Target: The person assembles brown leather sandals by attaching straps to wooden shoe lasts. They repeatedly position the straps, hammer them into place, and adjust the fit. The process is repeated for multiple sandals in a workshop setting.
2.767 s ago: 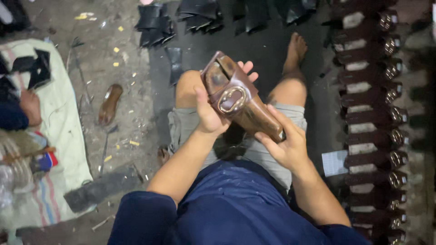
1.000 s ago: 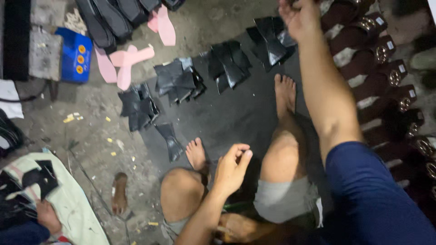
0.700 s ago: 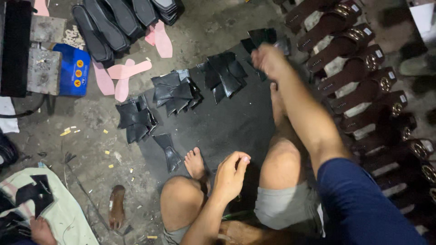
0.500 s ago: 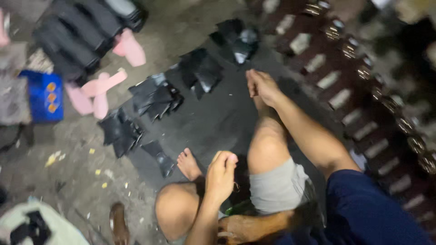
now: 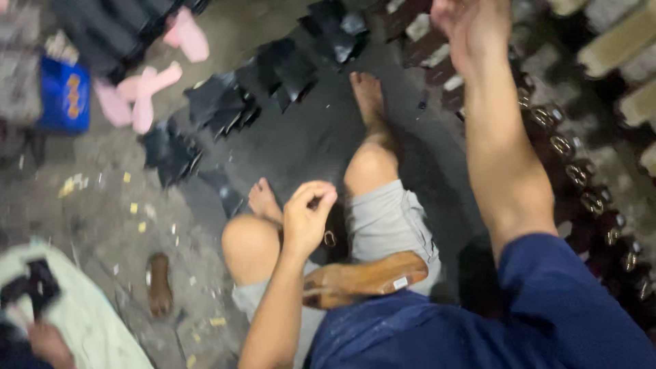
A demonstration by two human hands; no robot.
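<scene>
Person: sits on the floor [image 5: 102,205] on a dark mat [image 5: 307,143], in grey shorts and a blue shirt, one knee bent up, the other leg stretched forward along the mat.
Left hand [image 5: 307,219]: hovers just above the lap, fingers loosely curled toward the thumb, holding nothing that I can make out; a small metal ring [image 5: 329,238] shows just beneath it.
Right hand [image 5: 468,31]: stretched far forward and up, beyond the mat's far edge, over the row of brown sandals [image 5: 581,198]; it is blurred, fingers partly spread, and I cannot tell whether it grips anything.
Brown wooden shoe form [image 5: 365,279]: lies across the lap at the near end of the mat, just below the left hand, untouched by either hand.
Black cut pieces [image 5: 273,75]: piled in bunches along the mat's far-left edge.
Pink soles [image 5: 147,89]: on the floor beyond the mat's left side, next to a blue box [image 5: 65,96].
Cloth [image 5: 89,321]: pale, well left of the mat, with another person's hand [image 5: 48,342] on it.
</scene>
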